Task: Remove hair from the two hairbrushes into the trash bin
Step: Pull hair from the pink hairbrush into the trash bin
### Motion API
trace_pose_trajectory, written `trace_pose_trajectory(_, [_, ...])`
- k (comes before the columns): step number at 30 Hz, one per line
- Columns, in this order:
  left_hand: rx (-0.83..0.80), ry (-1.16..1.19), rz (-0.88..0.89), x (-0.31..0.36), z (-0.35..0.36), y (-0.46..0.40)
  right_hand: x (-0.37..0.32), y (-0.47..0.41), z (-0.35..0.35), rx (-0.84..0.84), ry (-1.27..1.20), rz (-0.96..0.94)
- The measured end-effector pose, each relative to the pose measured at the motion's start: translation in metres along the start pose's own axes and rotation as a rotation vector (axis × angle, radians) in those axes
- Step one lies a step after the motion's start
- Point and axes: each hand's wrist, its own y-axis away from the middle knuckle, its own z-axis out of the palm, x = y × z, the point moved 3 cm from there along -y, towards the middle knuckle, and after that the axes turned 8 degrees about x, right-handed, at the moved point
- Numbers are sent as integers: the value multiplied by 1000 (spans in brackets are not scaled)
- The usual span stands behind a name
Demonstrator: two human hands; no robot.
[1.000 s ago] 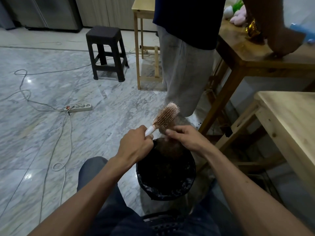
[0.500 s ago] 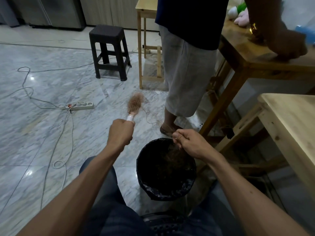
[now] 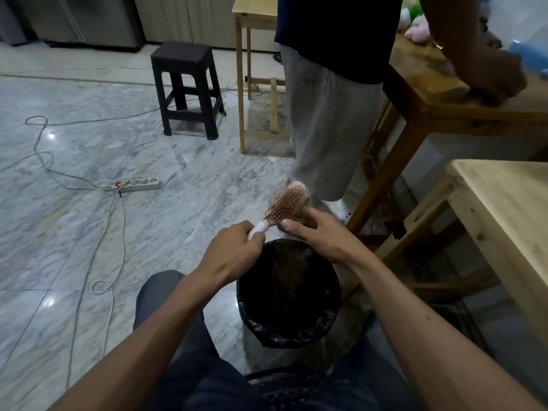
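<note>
A pink hairbrush (image 3: 289, 204) with a white handle and strands of hair among its bristles is held tilted up above the far rim of the trash bin. My left hand (image 3: 234, 253) grips its handle. My right hand (image 3: 315, 229) touches the lower side of the brush head with thumb and fingertips pinching at the bristles. The black-lined trash bin (image 3: 261, 327) stands on the floor between my knees, with hair inside. Only one hairbrush is in view.
Another person (image 3: 329, 114) stands just beyond the bin, a hand resting on a dark wooden table (image 3: 430, 96). A light wooden table (image 3: 510, 209) is at the right. A black stool (image 3: 186, 87), a power strip (image 3: 139, 184) and cables lie on the marble floor at left.
My left hand brought the brush back from the left to above the bin. My right hand rose from the bin's rim and now pinches at the brush head.
</note>
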Motion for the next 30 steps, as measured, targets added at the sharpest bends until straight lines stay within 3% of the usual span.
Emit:
trace_pose_trajectory(5, [73,84,-38,-7,-3,-2,14,1,5,168,22,-64])
trace_pose_trajectory(9, [138,138,-144,-18,0,-2,14,5,5,147,60,-66])
trace_pose_trajectory(19, [214,566,-472,-26,-5,-16,12,17,-10,42,146,-74])
trace_pose_trajectory(23, [277,473,-390,-27,-7,-15,21,18,-10,11,228,-37])
trace_pose_trajectory(27, [291,171,-135,-20,-3,-2,33,13,-8,-101,317,3])
trace_pose_trajectory(30, [318,36,-14,-10,0,6,22,11,-7,-90,38,51])
